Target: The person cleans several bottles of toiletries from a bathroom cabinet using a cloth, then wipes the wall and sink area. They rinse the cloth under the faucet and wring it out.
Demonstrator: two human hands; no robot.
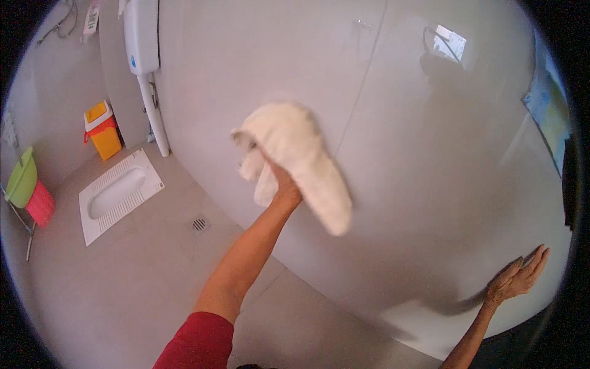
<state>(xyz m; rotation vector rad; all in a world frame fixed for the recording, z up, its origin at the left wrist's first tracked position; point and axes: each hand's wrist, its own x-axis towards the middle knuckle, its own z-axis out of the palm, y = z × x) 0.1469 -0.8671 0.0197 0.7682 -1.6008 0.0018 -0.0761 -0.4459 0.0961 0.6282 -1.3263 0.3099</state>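
Observation:
A cream-coloured cloth (292, 132) is bunched over my left hand (284, 186), against or close to the glossy grey wall (418, 166). Its folds hide most of my fingers, and its edges are slightly blurred. One end of the cloth hangs down to the right of my wrist. Farther right, my right hand (516, 280) rests with its fingers stretched out at the wall, holding nothing. A dark shadow lies on the wall beside it.
Left on the tiled floor are a white squat toilet (120, 190) and a drain grate (198, 224). A yellow bin (104, 138) stands behind, near a white cistern (141, 37) and its pipe (153, 117). A green basin (23, 179) and pink cloth (40, 204) sit far left.

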